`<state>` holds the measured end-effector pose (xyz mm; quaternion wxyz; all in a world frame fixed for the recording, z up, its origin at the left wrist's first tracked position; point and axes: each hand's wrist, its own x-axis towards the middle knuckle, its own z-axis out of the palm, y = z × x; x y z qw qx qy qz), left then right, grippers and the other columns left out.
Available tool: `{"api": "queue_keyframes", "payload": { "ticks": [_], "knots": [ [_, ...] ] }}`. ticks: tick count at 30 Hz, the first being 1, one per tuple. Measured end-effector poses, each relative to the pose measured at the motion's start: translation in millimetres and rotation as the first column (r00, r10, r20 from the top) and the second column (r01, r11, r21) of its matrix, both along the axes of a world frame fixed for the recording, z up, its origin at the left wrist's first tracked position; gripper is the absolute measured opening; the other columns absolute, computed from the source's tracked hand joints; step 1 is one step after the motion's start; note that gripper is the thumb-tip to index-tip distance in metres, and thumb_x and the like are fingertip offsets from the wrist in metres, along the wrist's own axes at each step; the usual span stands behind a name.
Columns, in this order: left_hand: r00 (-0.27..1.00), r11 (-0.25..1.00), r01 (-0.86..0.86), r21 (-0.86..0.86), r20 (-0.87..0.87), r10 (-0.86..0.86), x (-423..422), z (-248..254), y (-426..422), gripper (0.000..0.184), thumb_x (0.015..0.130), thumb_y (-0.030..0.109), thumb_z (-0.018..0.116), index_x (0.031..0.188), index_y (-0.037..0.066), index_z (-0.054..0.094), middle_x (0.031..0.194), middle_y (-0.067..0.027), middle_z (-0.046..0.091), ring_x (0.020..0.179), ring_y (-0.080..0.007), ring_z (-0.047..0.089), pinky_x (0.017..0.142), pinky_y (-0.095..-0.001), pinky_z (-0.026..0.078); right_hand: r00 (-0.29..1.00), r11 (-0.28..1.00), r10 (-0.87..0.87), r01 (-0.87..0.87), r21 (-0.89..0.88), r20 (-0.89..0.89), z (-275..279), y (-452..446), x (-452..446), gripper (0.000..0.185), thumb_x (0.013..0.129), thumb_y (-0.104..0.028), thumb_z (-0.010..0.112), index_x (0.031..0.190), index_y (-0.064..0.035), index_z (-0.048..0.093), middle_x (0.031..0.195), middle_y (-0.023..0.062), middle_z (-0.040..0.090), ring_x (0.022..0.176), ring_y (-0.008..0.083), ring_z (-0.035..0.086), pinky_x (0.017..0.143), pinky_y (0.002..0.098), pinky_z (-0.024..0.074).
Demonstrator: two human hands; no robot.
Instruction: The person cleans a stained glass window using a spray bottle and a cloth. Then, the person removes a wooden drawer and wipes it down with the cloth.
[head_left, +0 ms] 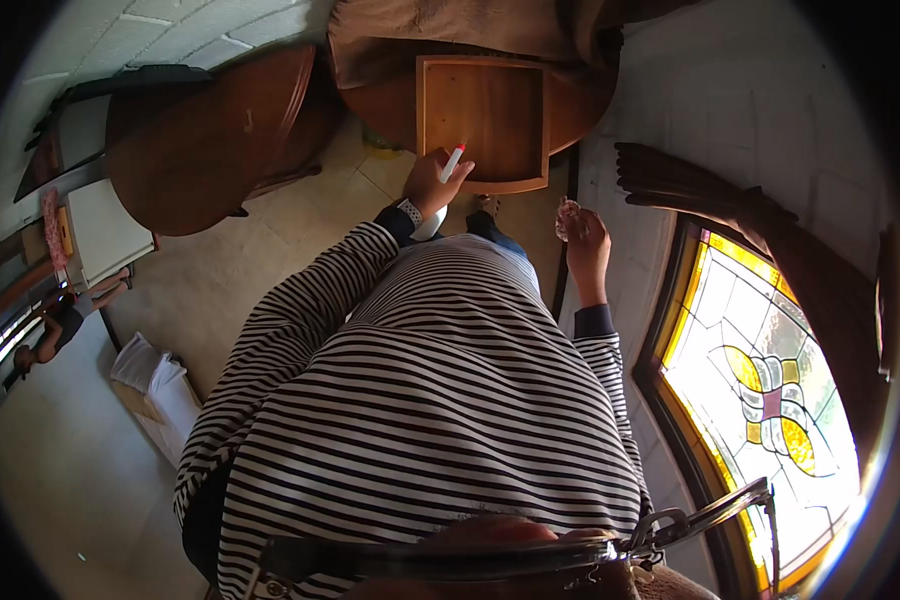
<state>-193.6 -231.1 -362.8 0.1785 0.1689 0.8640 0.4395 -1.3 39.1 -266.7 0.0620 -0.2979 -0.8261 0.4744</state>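
My left hand [433,182], with a watch on its wrist, is closed around a white spray bottle [431,222]. The bottle's nozzle with a red tip points up beside my fingers, near the front left corner of a shallow wooden drawer [500,187]. That drawer lies on a round dark wooden table [582,95], its open side facing up. To the right of the drawer, my right hand [590,243] grips a crumpled, patterned cloth [567,219] and touches nothing else.
Brown fabric [375,30] covers the back of the table. Another dark wooden table [205,140] is at the left, near a white cabinet [110,232]. A person [65,322] is at the far left. On the right are a stained-glass window [770,390] and a brown curtain [770,235].
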Motion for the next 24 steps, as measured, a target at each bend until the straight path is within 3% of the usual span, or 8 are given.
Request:
{"api": "queue_keyframes", "payload": {
  "ticks": [3, 6, 9, 13, 16, 19, 20, 24],
  "knots": [
    [0.998, 0.998, 0.019, -0.062, 0.065, -0.015, -3, -6, 0, 0.041, 0.103, 0.043, 0.082, 0.095, 0.004, 0.07, 0.079, -0.0115, 0.072, 0.072, -0.0273, 0.073, 0.07, -0.0408, 0.057, 1.0, 1.0, -0.001, 0.001, 0.001, 0.026, 2, 2, -1, 0.017, 0.105, -0.011, 0.074, 0.115, 0.0025, 0.077, 0.1, 0.012, 0.077, 0.085, 0.0209, 0.08, 0.075, 0.0334, 0.0618],
    [0.999, 0.998, 0.049, 0.044, 0.007, -0.049, -4, -5, -2, 0.038, 0.103, 0.04, 0.081, 0.1, 0.004, 0.07, 0.079, -0.0103, 0.072, 0.069, -0.0235, 0.072, 0.067, -0.0392, 0.057, 1.0, 1.0, 0.001, 0.0, -0.027, 0.03, -13, 7, 3, 0.018, 0.105, -0.012, 0.074, 0.115, 0.002, 0.077, 0.1, 0.0124, 0.077, 0.085, 0.0212, 0.08, 0.075, 0.0336, 0.062],
    [0.991, 0.999, -0.018, 0.032, 0.134, 0.013, -9, 3, -8, 0.037, 0.104, 0.04, 0.08, 0.102, 0.004, 0.071, 0.081, -0.0144, 0.075, 0.077, -0.0302, 0.077, 0.074, -0.0414, 0.061, 1.0, 1.0, 0.012, -0.011, -0.028, 0.025, -19, 9, 3, 0.018, 0.105, -0.014, 0.075, 0.114, 0.0014, 0.077, 0.1, 0.0125, 0.077, 0.084, 0.0215, 0.079, 0.074, 0.034, 0.0623],
    [0.951, 0.976, -0.142, 0.167, 0.298, 0.087, -12, 8, -26, 0.033, 0.107, 0.035, 0.078, 0.106, 0.003, 0.071, 0.08, -0.0103, 0.075, 0.072, -0.0214, 0.077, 0.069, -0.037, 0.06, 0.998, 0.998, 0.028, -0.025, -0.057, 0.056, -7, 0, -17, 0.021, 0.105, -0.017, 0.077, 0.114, 0.0011, 0.078, 0.101, 0.0129, 0.077, 0.085, 0.0217, 0.079, 0.074, 0.0343, 0.0626],
    [0.92, 0.962, -0.187, 0.197, 0.378, 0.102, -15, 14, -45, 0.03, 0.109, 0.032, 0.077, 0.112, 0.002, 0.072, 0.079, -0.0062, 0.073, 0.072, -0.016, 0.076, 0.067, -0.0324, 0.061, 0.997, 0.999, 0.046, -0.045, -0.028, 0.061, -32, 2, -22, 0.021, 0.105, -0.018, 0.077, 0.113, 0.0016, 0.078, 0.102, 0.0132, 0.077, 0.085, 0.0209, 0.08, 0.074, 0.0338, 0.0625],
    [0.902, 0.968, -0.164, 0.189, 0.426, 0.07, -15, 14, -64, 0.03, 0.108, 0.032, 0.078, 0.112, 0.003, 0.072, 0.081, -0.0053, 0.073, 0.072, -0.0157, 0.076, 0.068, -0.0323, 0.061, 0.992, 0.994, 0.087, -0.08, -0.074, 0.087, -30, -3, -36, 0.03, 0.107, -0.028, 0.077, 0.116, 0.0005, 0.078, 0.099, 0.0119, 0.081, 0.086, 0.0197, 0.081, 0.079, 0.0331, 0.0627],
    [0.899, 0.966, -0.176, 0.187, 0.431, 0.08, -12, 11, -68, 0.024, 0.108, 0.029, 0.079, 0.111, 0.007, 0.07, 0.085, 0.0015, 0.067, 0.069, -0.007, 0.065, 0.066, -0.0258, 0.057, 0.993, 0.993, 0.091, -0.084, -0.087, 0.078, -36, -3, -38, 0.03, 0.108, -0.028, 0.077, 0.115, 0.0006, 0.078, 0.098, 0.0119, 0.08, 0.085, 0.0195, 0.08, 0.078, 0.033, 0.0624],
    [0.951, 0.994, -0.038, 0.102, 0.308, 0.005, -2, 2, -81, 0.025, 0.106, 0.03, 0.08, 0.109, 0.007, 0.071, 0.083, -0.0021, 0.071, 0.072, -0.0125, 0.071, 0.067, -0.0304, 0.059, 0.993, 0.989, 0.109, -0.103, -0.107, 0.043, -42, -11, -45, 0.03, 0.108, -0.029, 0.077, 0.112, 0.0014, 0.077, 0.094, 0.0119, 0.08, 0.081, 0.0191, 0.079, 0.074, 0.0333, 0.0613]
  ]
}}
